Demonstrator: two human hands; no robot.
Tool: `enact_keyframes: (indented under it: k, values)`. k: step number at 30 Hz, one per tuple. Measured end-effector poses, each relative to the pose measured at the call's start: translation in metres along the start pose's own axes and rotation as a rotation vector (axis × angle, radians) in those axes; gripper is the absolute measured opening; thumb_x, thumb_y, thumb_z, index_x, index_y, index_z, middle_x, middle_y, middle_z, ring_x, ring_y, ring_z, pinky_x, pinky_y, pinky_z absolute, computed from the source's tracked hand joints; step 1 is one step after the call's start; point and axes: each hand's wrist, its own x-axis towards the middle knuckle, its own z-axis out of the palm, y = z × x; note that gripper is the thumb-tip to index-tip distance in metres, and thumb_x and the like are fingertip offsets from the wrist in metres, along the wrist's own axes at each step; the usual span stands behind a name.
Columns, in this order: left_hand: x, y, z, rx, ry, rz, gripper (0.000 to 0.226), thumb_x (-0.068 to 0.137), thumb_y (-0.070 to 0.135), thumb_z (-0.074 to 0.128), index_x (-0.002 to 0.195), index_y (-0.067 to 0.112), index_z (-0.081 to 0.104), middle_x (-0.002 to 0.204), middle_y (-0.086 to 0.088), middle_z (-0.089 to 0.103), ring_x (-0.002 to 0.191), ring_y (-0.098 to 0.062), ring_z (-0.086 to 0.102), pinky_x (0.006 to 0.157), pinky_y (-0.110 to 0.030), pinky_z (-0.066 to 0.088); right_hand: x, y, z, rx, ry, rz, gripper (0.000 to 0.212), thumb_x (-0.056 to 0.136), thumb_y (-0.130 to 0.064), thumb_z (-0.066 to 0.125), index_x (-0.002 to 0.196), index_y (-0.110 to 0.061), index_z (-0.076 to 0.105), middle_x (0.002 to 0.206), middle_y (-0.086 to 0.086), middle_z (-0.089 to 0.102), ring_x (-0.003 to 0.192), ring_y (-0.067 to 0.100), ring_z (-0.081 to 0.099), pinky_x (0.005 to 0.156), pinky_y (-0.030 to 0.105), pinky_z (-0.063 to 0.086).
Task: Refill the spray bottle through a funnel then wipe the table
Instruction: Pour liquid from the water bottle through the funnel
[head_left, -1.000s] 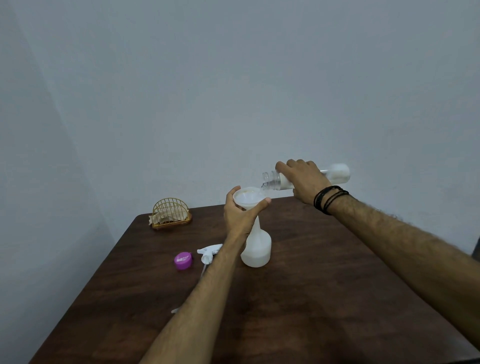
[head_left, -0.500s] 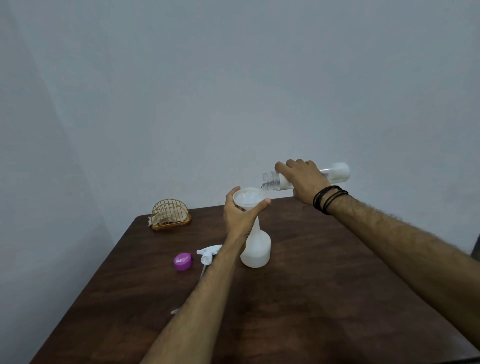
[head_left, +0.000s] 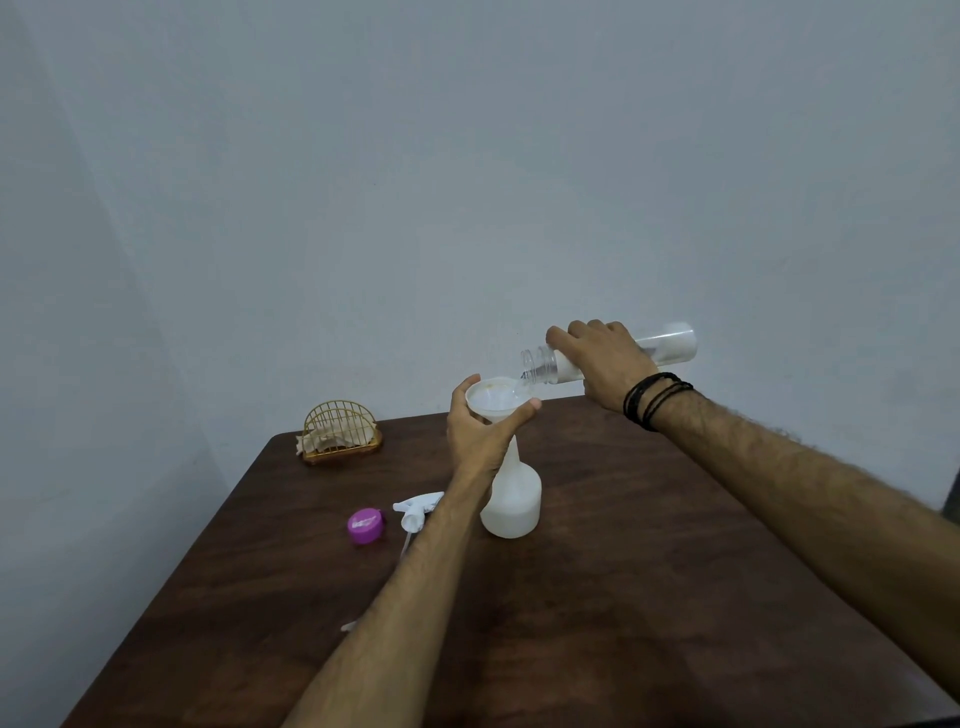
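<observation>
- Head view: left hand pinches the funnel seated in the bottle, which stands mid-table.
- Right hand grips the tipped clear refill bottle, mouth over the funnel.
- Light, thin plastic, likely tippy and slick when wet; steadying at the neck seems best.
- Sprayer and cap lie nearby.

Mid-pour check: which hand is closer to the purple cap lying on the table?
Left. The left hand grips the funnel above the spray bottle, up and right of the purple cap. The right hand is farther right, tilting the clear bottle.
</observation>
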Motion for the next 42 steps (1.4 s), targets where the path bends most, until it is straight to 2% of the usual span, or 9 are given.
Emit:
enact_keyframes:
  k: [2, 6, 13, 17, 26, 30, 36, 38, 42]
  values:
    - [0.000, 0.000, 0.000, -0.007, 0.000, 0.001, 0.093, 0.062, 0.034, 0.095, 0.141, 0.021, 0.047, 0.129, 0.007, 0.052, 0.117, -0.015, 0.051, 0.090, -0.023, 0.053, 0.000, -0.001, 0.000, -0.009, -0.005, -0.003, 0.057, 0.073, 0.009, 0.057, 0.122, -0.016, 0.047, 0.097, 0.005, 0.055, 0.085, 0.026, 0.053, 0.078, 0.038, 0.044]
    - [0.001, -0.001, -0.001, -0.023, -0.006, -0.004, 0.094, 0.059, 0.035, 0.096, 0.140, 0.021, 0.049, 0.132, 0.003, 0.056, 0.120, -0.018, 0.054, 0.095, -0.030, 0.055, 0.001, -0.001, 0.000, -0.019, -0.012, -0.006, 0.058, 0.071, 0.010, 0.055, 0.122, -0.016, 0.047, 0.096, 0.004, 0.054, 0.084, 0.026, 0.052, 0.079, 0.040, 0.044]
    - [0.002, 0.000, 0.000, -0.010, -0.007, 0.008, 0.093, 0.062, 0.034, 0.095, 0.141, 0.022, 0.047, 0.128, 0.008, 0.051, 0.119, -0.017, 0.051, 0.085, -0.018, 0.051, 0.003, -0.001, -0.001, -0.025, -0.009, -0.009, 0.056, 0.071, 0.010, 0.055, 0.121, -0.016, 0.047, 0.094, 0.004, 0.054, 0.078, 0.023, 0.045, 0.077, 0.038, 0.044]
    - [0.002, -0.001, -0.001, -0.009, -0.006, 0.005, 0.094, 0.060, 0.035, 0.095, 0.140, 0.022, 0.048, 0.127, 0.007, 0.053, 0.119, -0.018, 0.052, 0.089, -0.023, 0.053, 0.003, -0.002, -0.002, -0.027, -0.006, -0.009, 0.057, 0.070, 0.010, 0.055, 0.121, -0.016, 0.047, 0.093, 0.004, 0.053, 0.076, 0.022, 0.039, 0.076, 0.038, 0.043]
    - [0.002, -0.001, 0.000, 0.001, -0.007, -0.001, 0.094, 0.061, 0.036, 0.095, 0.141, 0.021, 0.047, 0.133, 0.003, 0.053, 0.121, -0.019, 0.052, 0.099, -0.034, 0.054, 0.005, -0.003, -0.006, -0.042, 0.000, -0.025, 0.058, 0.069, 0.011, 0.055, 0.120, -0.015, 0.048, 0.095, 0.004, 0.054, 0.078, 0.023, 0.043, 0.076, 0.038, 0.042]
    - [0.002, -0.001, -0.001, 0.002, -0.012, -0.001, 0.095, 0.061, 0.036, 0.095, 0.142, 0.022, 0.046, 0.135, 0.002, 0.054, 0.121, -0.019, 0.052, 0.097, -0.031, 0.053, 0.007, -0.004, -0.008, -0.059, 0.009, -0.037, 0.058, 0.070, 0.012, 0.055, 0.121, -0.015, 0.048, 0.095, 0.005, 0.054, 0.083, 0.026, 0.052, 0.078, 0.039, 0.044]
    - [0.002, 0.000, -0.001, 0.015, -0.004, 0.001, 0.094, 0.061, 0.036, 0.094, 0.141, 0.022, 0.047, 0.133, 0.005, 0.052, 0.121, -0.017, 0.050, 0.096, -0.029, 0.052, 0.009, -0.004, -0.011, -0.074, 0.030, -0.052, 0.060, 0.068, 0.013, 0.053, 0.121, -0.014, 0.049, 0.093, 0.006, 0.054, 0.079, 0.026, 0.048, 0.076, 0.039, 0.041]
    - [0.002, 0.000, -0.001, 0.023, -0.003, 0.000, 0.095, 0.062, 0.036, 0.094, 0.142, 0.022, 0.046, 0.136, 0.003, 0.052, 0.122, -0.017, 0.050, 0.099, -0.032, 0.052, 0.010, -0.004, -0.012, -0.081, 0.037, -0.060, 0.059, 0.068, 0.013, 0.053, 0.121, -0.014, 0.049, 0.093, 0.006, 0.054, 0.077, 0.025, 0.044, 0.074, 0.039, 0.039]
    - [0.001, 0.001, -0.001, 0.023, -0.011, 0.000, 0.094, 0.063, 0.035, 0.094, 0.143, 0.021, 0.045, 0.137, 0.003, 0.051, 0.120, -0.015, 0.049, 0.100, -0.035, 0.052, 0.012, -0.005, -0.014, -0.108, 0.047, -0.077, 0.059, 0.069, 0.013, 0.054, 0.122, -0.014, 0.050, 0.095, 0.007, 0.056, 0.082, 0.028, 0.053, 0.075, 0.039, 0.041]
